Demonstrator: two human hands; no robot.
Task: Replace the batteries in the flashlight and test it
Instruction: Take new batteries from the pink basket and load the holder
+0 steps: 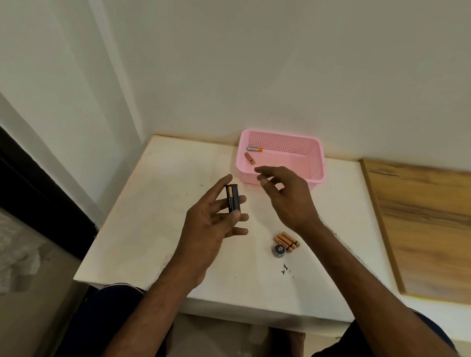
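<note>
My left hand point(212, 219) holds a small black battery holder point(232, 198) upright over the white table; a gold-and-black battery shows in its open side. My right hand point(285, 195) hovers just in front of the pink basket point(315, 154), fingers loosely apart and holding nothing. Two batteries lie in the basket's left part: a silver and orange one point(255, 149) and a copper one point(250, 158). Several copper batteries point(287, 240) lie side by side on the table under my right wrist. A black round flashlight cap point(279, 249) sits right in front of them.
The white table point(153, 198) stands in a corner against the wall. A wooden board point(432, 228) lies to the right of it. Small dark specks point(287, 269) mark the table near the cap. My knees show under the front edge.
</note>
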